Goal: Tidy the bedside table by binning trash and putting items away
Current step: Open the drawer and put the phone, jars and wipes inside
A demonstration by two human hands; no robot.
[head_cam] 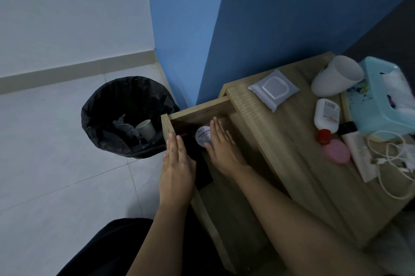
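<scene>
The wooden bedside table (298, 163) has its drawer (197, 108) pulled out toward the left. Inside the drawer lie a round white jar lid (202, 136) with dark lettering and a dark flat item (198, 163). My left hand (177, 163) rests flat with fingers straight on the drawer's front edge. My right hand (221, 147) is flat inside the drawer, its thumb touching the jar lid. Neither hand grips anything. A bin with a black bag (125, 116) stands on the floor left of the drawer, holding a paper cup (146, 130) and crumpled paper.
On the tabletop lie a grey wipes pack (272, 88), a tipped white cup (336, 76), a white bottle with a red cap (326, 116), a pink oval case (336, 151), a teal tissue box (381, 100), a paper card and a white cable (390, 159). Blue wall stands behind.
</scene>
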